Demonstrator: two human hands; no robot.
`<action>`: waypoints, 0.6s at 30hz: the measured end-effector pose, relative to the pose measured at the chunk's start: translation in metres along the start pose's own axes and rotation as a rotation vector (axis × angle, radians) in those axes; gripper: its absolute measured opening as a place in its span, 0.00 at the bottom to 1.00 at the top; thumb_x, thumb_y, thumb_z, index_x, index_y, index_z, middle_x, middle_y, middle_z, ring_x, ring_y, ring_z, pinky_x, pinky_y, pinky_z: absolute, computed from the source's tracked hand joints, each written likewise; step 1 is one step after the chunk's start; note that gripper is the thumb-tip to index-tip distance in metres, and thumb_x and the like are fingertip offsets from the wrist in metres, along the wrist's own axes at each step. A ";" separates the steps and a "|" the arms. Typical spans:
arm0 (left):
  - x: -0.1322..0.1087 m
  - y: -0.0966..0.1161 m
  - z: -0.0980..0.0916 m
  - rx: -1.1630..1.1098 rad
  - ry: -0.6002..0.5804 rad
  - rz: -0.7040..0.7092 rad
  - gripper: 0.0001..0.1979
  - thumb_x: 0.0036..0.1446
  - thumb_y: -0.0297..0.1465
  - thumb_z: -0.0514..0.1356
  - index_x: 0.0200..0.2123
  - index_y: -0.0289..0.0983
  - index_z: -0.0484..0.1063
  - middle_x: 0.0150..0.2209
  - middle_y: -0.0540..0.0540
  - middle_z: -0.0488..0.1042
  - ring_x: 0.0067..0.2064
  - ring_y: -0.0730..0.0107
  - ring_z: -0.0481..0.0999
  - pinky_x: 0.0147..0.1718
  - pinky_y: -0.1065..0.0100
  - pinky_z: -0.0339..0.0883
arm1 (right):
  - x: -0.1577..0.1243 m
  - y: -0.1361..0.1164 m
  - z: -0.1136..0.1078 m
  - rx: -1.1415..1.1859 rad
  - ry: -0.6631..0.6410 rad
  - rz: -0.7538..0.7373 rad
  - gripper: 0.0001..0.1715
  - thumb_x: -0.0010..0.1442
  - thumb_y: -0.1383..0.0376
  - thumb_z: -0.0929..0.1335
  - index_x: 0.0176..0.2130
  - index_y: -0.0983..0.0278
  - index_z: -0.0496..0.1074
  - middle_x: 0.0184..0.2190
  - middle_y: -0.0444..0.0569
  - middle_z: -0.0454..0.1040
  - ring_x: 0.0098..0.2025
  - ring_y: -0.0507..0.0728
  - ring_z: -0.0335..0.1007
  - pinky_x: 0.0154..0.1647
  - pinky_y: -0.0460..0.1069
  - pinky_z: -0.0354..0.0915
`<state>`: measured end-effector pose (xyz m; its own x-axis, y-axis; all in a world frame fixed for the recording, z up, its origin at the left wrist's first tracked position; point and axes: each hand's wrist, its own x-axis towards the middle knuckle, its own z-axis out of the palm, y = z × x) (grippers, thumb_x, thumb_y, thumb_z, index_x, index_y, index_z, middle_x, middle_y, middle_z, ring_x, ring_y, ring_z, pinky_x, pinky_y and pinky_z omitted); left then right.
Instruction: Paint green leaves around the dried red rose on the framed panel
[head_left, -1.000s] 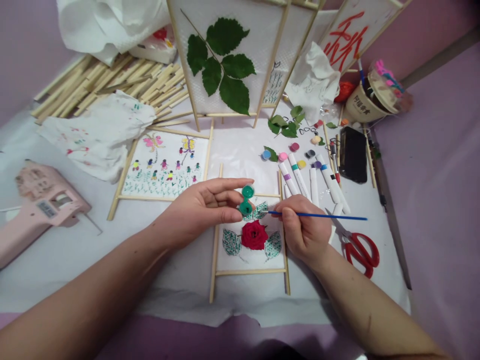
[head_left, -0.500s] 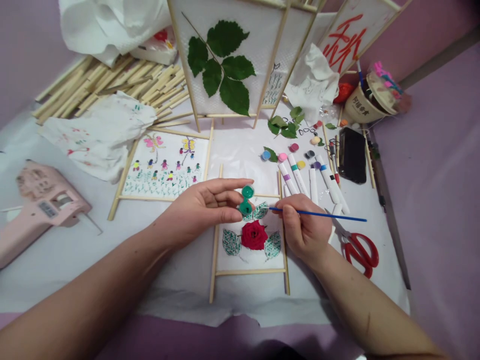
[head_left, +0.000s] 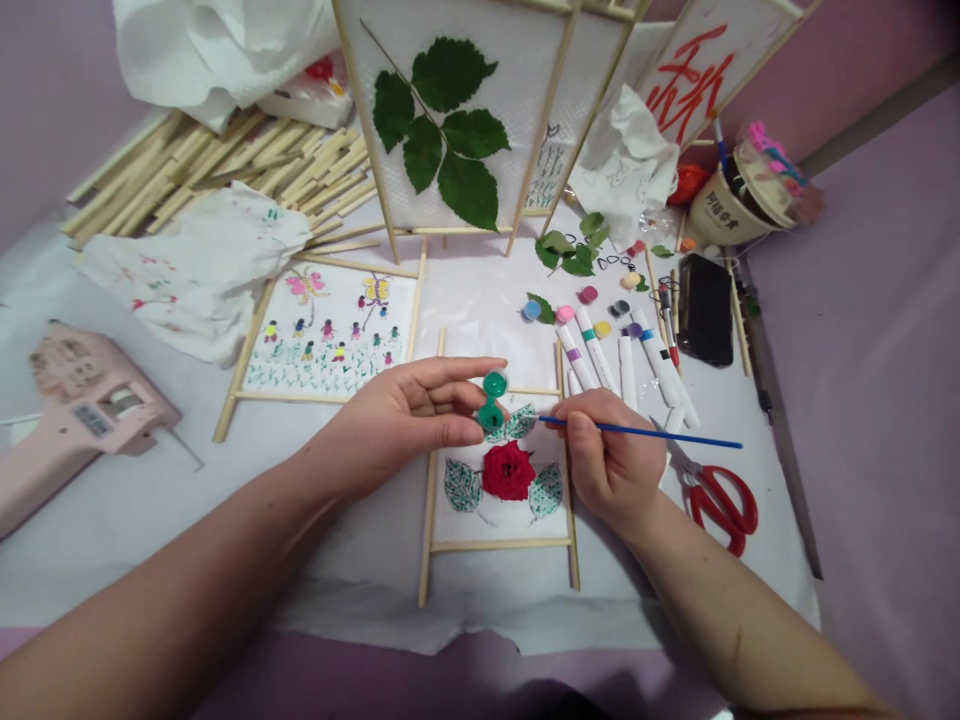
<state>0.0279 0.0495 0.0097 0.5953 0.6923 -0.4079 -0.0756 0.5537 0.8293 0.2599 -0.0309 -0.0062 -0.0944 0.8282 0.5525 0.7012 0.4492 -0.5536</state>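
Green paint pots [head_left: 493, 400] sit in the person's left hand [head_left: 401, 410], right over the top bar of a small wooden frame [head_left: 429, 490]. The two round pots are joined together. The left fingers [head_left: 457, 371] are long and a little open, and they hold the pots near the tips with the thumb. The right hand [head_left: 611, 458] has its fingers closed on a thin blue paintbrush [head_left: 645, 430]. The brush tip is just by a green leaf on the frame's paper, too close to tell if they touch. The frame also shows a red rose [head_left: 508, 471]. Paint pens [head_left: 592, 355] and red scissors [head_left: 720, 510] lie to the right. Behind them is a black phone [head_left: 705, 310]. A pink glue gun [head_left: 90, 410] lies far left.
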 end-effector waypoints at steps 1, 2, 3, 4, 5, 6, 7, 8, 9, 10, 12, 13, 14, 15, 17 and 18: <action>0.000 0.000 0.000 -0.003 -0.003 0.001 0.28 0.44 0.29 0.78 0.51 0.47 0.84 0.38 0.51 0.79 0.39 0.70 0.78 0.45 0.67 0.75 | 0.000 0.000 0.000 -0.008 -0.008 0.007 0.10 0.68 0.71 0.64 0.38 0.61 0.74 0.29 0.46 0.78 0.32 0.54 0.75 0.32 0.51 0.70; 0.000 -0.001 0.000 -0.004 -0.004 0.001 0.28 0.44 0.29 0.78 0.51 0.47 0.84 0.38 0.51 0.78 0.39 0.71 0.78 0.45 0.68 0.75 | 0.000 0.000 0.000 -0.016 -0.015 0.014 0.09 0.68 0.71 0.64 0.39 0.61 0.74 0.30 0.46 0.78 0.32 0.54 0.76 0.32 0.51 0.71; 0.000 -0.001 0.000 -0.003 -0.002 0.002 0.28 0.44 0.29 0.78 0.51 0.47 0.84 0.38 0.51 0.78 0.39 0.71 0.78 0.44 0.68 0.75 | 0.000 0.000 0.000 -0.018 -0.017 0.018 0.09 0.68 0.71 0.64 0.39 0.61 0.74 0.30 0.46 0.79 0.32 0.54 0.76 0.32 0.51 0.71; 0.000 -0.001 0.000 0.000 0.000 0.002 0.28 0.44 0.29 0.78 0.52 0.47 0.84 0.38 0.51 0.78 0.39 0.71 0.78 0.44 0.68 0.75 | 0.000 0.000 0.000 -0.015 -0.012 0.013 0.09 0.68 0.71 0.64 0.38 0.61 0.74 0.30 0.46 0.79 0.32 0.54 0.76 0.32 0.51 0.71; 0.000 -0.001 0.000 0.001 0.002 0.001 0.28 0.44 0.29 0.78 0.51 0.47 0.84 0.38 0.51 0.78 0.39 0.71 0.78 0.44 0.68 0.75 | 0.000 0.000 0.000 -0.011 -0.001 0.006 0.09 0.67 0.71 0.64 0.38 0.61 0.73 0.29 0.46 0.78 0.32 0.54 0.75 0.32 0.51 0.70; 0.000 -0.001 0.001 0.001 0.002 0.000 0.28 0.44 0.28 0.78 0.51 0.47 0.84 0.38 0.51 0.78 0.39 0.71 0.78 0.44 0.68 0.75 | 0.000 0.000 0.000 -0.009 0.006 -0.002 0.10 0.67 0.72 0.64 0.38 0.61 0.73 0.29 0.46 0.78 0.31 0.54 0.75 0.32 0.51 0.70; 0.000 -0.001 0.001 0.000 0.001 -0.002 0.28 0.44 0.28 0.78 0.51 0.47 0.84 0.38 0.51 0.78 0.39 0.71 0.78 0.44 0.68 0.75 | 0.000 0.001 0.000 -0.011 0.009 -0.006 0.10 0.67 0.72 0.64 0.38 0.61 0.73 0.29 0.46 0.78 0.31 0.54 0.75 0.32 0.51 0.70; 0.000 0.000 0.001 -0.001 0.000 -0.003 0.28 0.45 0.28 0.77 0.51 0.47 0.84 0.37 0.51 0.78 0.39 0.71 0.78 0.44 0.69 0.75 | 0.000 0.001 0.000 -0.015 0.008 -0.006 0.10 0.67 0.72 0.64 0.37 0.61 0.73 0.29 0.46 0.78 0.31 0.54 0.75 0.32 0.50 0.70; 0.000 0.000 0.001 -0.004 -0.003 -0.003 0.28 0.45 0.28 0.77 0.51 0.47 0.84 0.37 0.51 0.78 0.39 0.71 0.78 0.44 0.69 0.75 | 0.000 0.001 0.000 -0.020 0.005 -0.002 0.10 0.67 0.72 0.65 0.38 0.61 0.73 0.29 0.45 0.78 0.31 0.54 0.75 0.31 0.51 0.70; 0.000 0.000 0.001 -0.006 -0.005 -0.005 0.27 0.45 0.28 0.77 0.51 0.47 0.84 0.37 0.51 0.78 0.39 0.71 0.78 0.44 0.69 0.74 | 0.000 0.001 0.000 -0.024 0.001 0.003 0.10 0.67 0.71 0.65 0.38 0.61 0.74 0.29 0.46 0.78 0.31 0.54 0.75 0.32 0.51 0.70; 0.000 0.001 0.002 -0.006 -0.002 -0.007 0.28 0.45 0.28 0.77 0.51 0.47 0.84 0.37 0.51 0.78 0.39 0.71 0.78 0.44 0.69 0.74 | -0.001 0.001 0.000 -0.016 0.012 0.005 0.10 0.67 0.72 0.64 0.38 0.61 0.74 0.29 0.46 0.78 0.31 0.54 0.75 0.32 0.51 0.70; 0.000 0.001 0.002 -0.004 0.001 -0.009 0.28 0.44 0.28 0.77 0.51 0.47 0.84 0.37 0.51 0.78 0.39 0.71 0.78 0.43 0.69 0.74 | -0.001 0.001 0.000 -0.009 0.023 0.005 0.10 0.67 0.72 0.64 0.37 0.61 0.74 0.29 0.46 0.78 0.32 0.54 0.75 0.32 0.51 0.70; 0.000 0.001 0.002 -0.002 0.005 -0.011 0.28 0.44 0.28 0.77 0.51 0.47 0.84 0.37 0.51 0.78 0.39 0.71 0.78 0.43 0.69 0.75 | -0.001 0.001 0.000 -0.003 0.033 0.006 0.10 0.67 0.72 0.64 0.37 0.61 0.74 0.29 0.46 0.78 0.32 0.54 0.75 0.32 0.51 0.70; 0.000 0.001 0.002 -0.001 0.008 -0.012 0.28 0.44 0.28 0.77 0.51 0.47 0.84 0.37 0.51 0.78 0.39 0.71 0.78 0.43 0.69 0.75 | -0.002 0.001 0.000 -0.002 0.037 0.010 0.10 0.67 0.72 0.64 0.37 0.61 0.74 0.29 0.46 0.78 0.32 0.54 0.75 0.32 0.51 0.70; -0.001 0.001 0.002 0.002 0.005 -0.011 0.28 0.44 0.28 0.78 0.51 0.46 0.84 0.37 0.51 0.79 0.39 0.70 0.78 0.44 0.68 0.75 | -0.002 0.001 0.000 -0.010 0.031 0.020 0.10 0.67 0.72 0.64 0.37 0.61 0.74 0.29 0.46 0.78 0.31 0.54 0.75 0.32 0.51 0.70; -0.001 0.001 0.002 0.004 0.004 -0.009 0.28 0.44 0.28 0.78 0.51 0.46 0.84 0.37 0.51 0.79 0.39 0.70 0.78 0.44 0.68 0.75 | -0.002 0.001 0.000 -0.018 0.021 0.027 0.10 0.67 0.71 0.65 0.37 0.61 0.74 0.29 0.46 0.78 0.31 0.54 0.75 0.32 0.51 0.70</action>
<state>0.0287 0.0488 0.0113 0.5928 0.6889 -0.4172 -0.0669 0.5583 0.8269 0.2606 -0.0320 -0.0078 -0.0607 0.8324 0.5509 0.7161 0.4208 -0.5569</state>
